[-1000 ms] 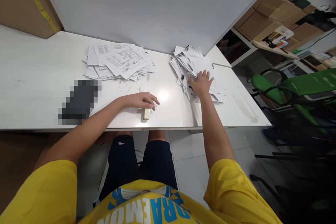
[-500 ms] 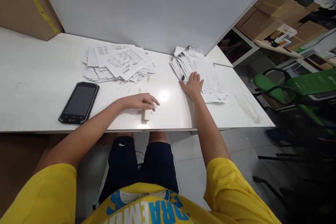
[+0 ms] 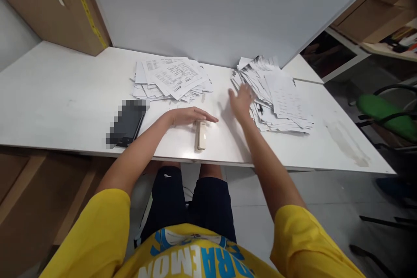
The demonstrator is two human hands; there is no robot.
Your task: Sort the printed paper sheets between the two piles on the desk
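My left hand [image 3: 192, 116] lies flat on the white table [image 3: 65, 104], fingers stretched out, its fingertips just above a small cream stapler [image 3: 201, 135]. My right hand [image 3: 240, 100] hovers open and blurred at the left edge of a messy stack of printed papers [image 3: 276, 95]. It holds nothing that I can see. A second stack of printed sheets [image 3: 172, 78] lies further back, beyond my left hand.
A dark phone [image 3: 128, 122] lies left of my left arm. A cardboard box [image 3: 58, 6] stands at the back left against a grey partition [image 3: 211, 8]. A green chair [image 3: 387, 113] and more boxes are to the right of the table.
My right hand has slid off the right paper stack toward the left and lifted. The left hand has flattened a little beside the stapler. The view has shifted.
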